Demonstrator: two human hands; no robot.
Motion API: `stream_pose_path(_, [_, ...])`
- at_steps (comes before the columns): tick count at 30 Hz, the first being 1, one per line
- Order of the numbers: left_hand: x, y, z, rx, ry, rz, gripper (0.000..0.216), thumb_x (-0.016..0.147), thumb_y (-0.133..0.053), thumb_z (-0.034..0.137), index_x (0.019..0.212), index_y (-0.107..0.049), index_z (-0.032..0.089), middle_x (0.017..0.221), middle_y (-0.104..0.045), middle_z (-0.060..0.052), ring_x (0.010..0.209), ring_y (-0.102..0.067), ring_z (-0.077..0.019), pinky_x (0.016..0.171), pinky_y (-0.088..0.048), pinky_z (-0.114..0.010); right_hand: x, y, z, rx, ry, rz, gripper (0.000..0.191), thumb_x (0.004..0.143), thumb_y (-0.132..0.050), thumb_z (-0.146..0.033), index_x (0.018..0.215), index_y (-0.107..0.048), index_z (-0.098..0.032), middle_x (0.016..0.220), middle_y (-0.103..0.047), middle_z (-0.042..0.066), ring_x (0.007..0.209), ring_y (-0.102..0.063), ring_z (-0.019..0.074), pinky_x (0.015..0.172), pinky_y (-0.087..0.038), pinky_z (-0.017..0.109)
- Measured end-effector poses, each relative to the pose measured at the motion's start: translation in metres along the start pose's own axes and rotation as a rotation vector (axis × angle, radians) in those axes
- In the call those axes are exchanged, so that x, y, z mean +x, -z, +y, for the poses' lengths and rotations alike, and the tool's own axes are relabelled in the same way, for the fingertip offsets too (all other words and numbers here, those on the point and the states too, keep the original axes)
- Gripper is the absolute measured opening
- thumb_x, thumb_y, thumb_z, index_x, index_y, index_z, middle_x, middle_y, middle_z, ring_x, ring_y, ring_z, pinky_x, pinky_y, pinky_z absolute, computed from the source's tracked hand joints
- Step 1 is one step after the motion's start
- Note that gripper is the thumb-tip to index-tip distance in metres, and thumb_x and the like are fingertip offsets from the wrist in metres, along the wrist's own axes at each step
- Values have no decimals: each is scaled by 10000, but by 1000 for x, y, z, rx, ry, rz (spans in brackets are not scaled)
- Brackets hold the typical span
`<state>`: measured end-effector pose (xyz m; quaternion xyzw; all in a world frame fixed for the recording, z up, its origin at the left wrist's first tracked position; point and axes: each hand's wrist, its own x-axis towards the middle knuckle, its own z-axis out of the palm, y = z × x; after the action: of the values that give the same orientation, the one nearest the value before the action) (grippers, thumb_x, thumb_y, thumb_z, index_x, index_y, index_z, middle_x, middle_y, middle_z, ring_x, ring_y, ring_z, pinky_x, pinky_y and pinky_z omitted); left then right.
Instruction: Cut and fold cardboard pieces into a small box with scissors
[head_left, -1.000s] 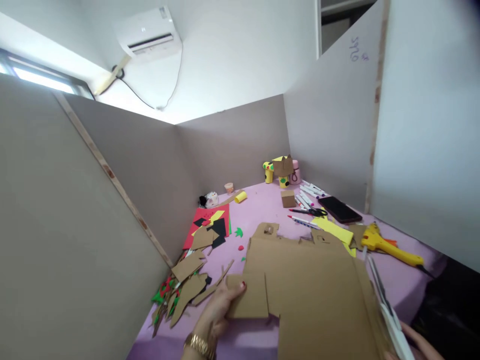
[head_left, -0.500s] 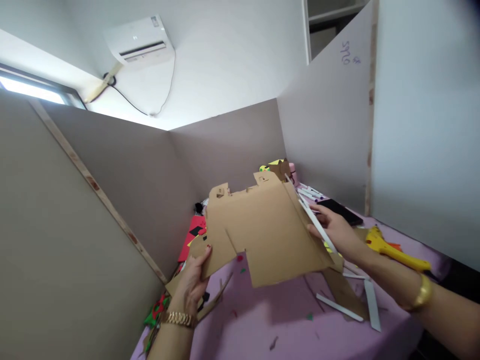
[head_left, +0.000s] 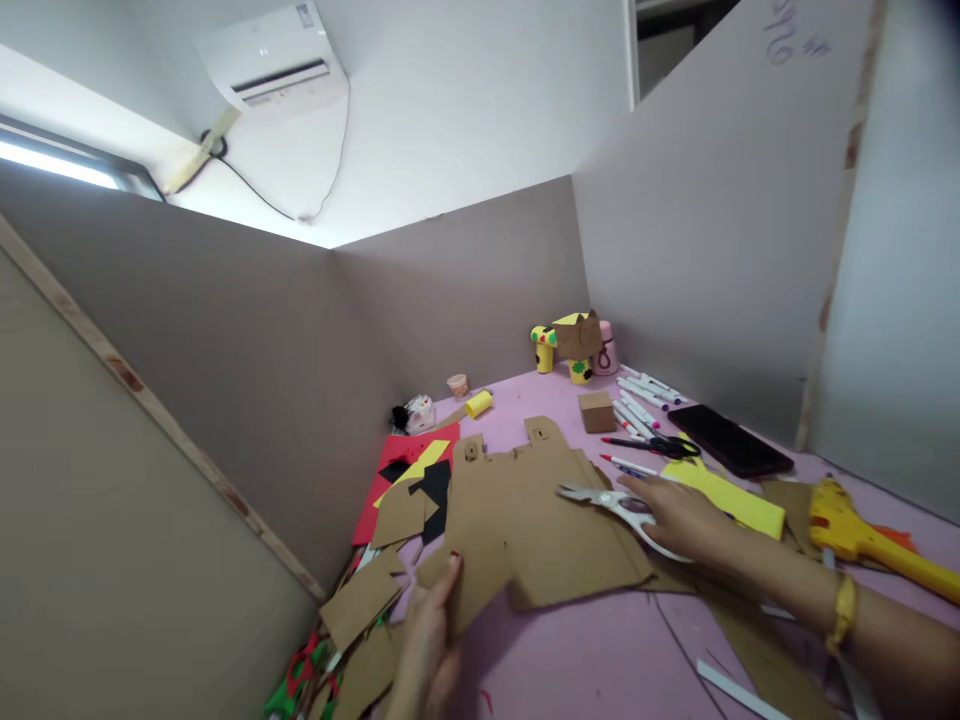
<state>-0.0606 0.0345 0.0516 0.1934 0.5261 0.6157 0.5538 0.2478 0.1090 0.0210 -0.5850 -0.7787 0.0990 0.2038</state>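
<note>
My left hand [head_left: 433, 625] grips the lower left flap of a brown cardboard piece [head_left: 525, 530], thumb on top. The piece has cut notches along its edges and two small slit tabs at the far side. My right hand [head_left: 686, 515] is at the white handles of a pair of scissors [head_left: 611, 503], its fingers around the near loop. The blades lie over the cardboard, parted slightly and pointing left. Beside that hand are a yellow paper sheet [head_left: 742, 500] and black-handled scissors [head_left: 675, 447].
Cardboard scraps [head_left: 360, 600] and red paper [head_left: 367, 515] lie at left. Several markers [head_left: 637, 410], a small cardboard box [head_left: 596, 412], a black phone [head_left: 727, 440] and a yellow glue gun [head_left: 847, 525] are at right. Yellow paper figures [head_left: 577, 350] stand at the back, beside grey partitions [head_left: 465, 270].
The cardboard has come down lower and flatter toward the purple tabletop. My right hand has moved from the cardboard's right edge, and the white-handled scissors now show over the cardboard. The view has shifted.
</note>
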Motion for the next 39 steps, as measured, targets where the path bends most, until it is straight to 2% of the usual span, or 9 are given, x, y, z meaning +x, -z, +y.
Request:
stream_pose_path(6, [-33,-11,-32,30,37,-38,410,630,-727,294,1001,-580,200,895,-714,-73,878,-659,-255,721,-518,-338,-2,18,-11,-2,99,-69,597,603,-629,-133,1197,-575,-160,983,-642,169,931,-574,358,799,-418,446])
stream_pose_path(8, [-42,-13,-39,73,-19,-83,423,599,-747,353,960,-590,197,875,-706,-60,864,-649,-240,717,-497,-306,-16,29,-27,43,116,-34,477,749,-547,-214,1224,-543,-172,1068,-618,165,1014,-544,339,861,-397,454])
stream_pose_path(10, [-51,-14,-46,171,-110,-164,354,588,-748,403,832,-604,189,786,-692,-35,774,-635,-207,671,-471,-267,-41,32,-49,156,137,-45,413,854,-444,-345,1232,-514,-195,1105,-620,121,998,-573,257,845,-447,365])
stream_pose_path(13, [-67,-13,-58,309,-210,-316,273,613,-728,407,654,-570,188,658,-652,-15,684,-600,-186,630,-439,-254,-87,19,-82,660,132,-158,432,875,-432,-366,1283,-432,-226,1134,-625,98,993,-594,232,824,-480,342])
stream_pose_path(17, [-76,-9,-75,472,-226,-470,180,645,-707,333,684,-647,168,785,-685,-64,765,-601,-213,713,-440,-282,-126,-15,-99,737,177,-61,251,902,-357,-261,1030,-567,-213,1009,-671,95,935,-612,233,819,-470,344])
stream_pose_path(21, [-75,-6,-82,544,-207,-427,126,662,-693,258,713,-678,143,676,-668,-38,660,-569,-181,611,-417,-248,-131,-35,-91,730,132,-9,215,904,-351,-234,1051,-507,-215,935,-657,69,881,-615,224,758,-472,324])
stream_pose_path(27, [-83,-9,-81,469,-277,-384,213,687,-677,265,872,-624,175,910,-663,-48,865,-577,-195,765,-428,-257,-127,-34,-87,720,180,-11,168,908,-348,-229,1010,-480,-219,866,-634,43,788,-605,208,696,-459,308])
stream_pose_path(32, [-86,-10,-85,418,-318,-361,145,731,-638,298,784,-572,181,779,-629,-13,783,-560,-164,739,-429,-243,-128,-39,-87,712,175,19,281,901,-346,-228,1178,-394,-209,1063,-608,95,945,-587,237,802,-446,359])
stream_pose_path(39, [-86,-8,-91,402,-332,-372,142,761,-614,290,823,-557,177,798,-623,-11,778,-552,-150,712,-436,-232,-129,-41,-86,732,190,7,153,908,-343,-204,1017,-450,-206,866,-628,68,785,-595,215,686,-452,316])
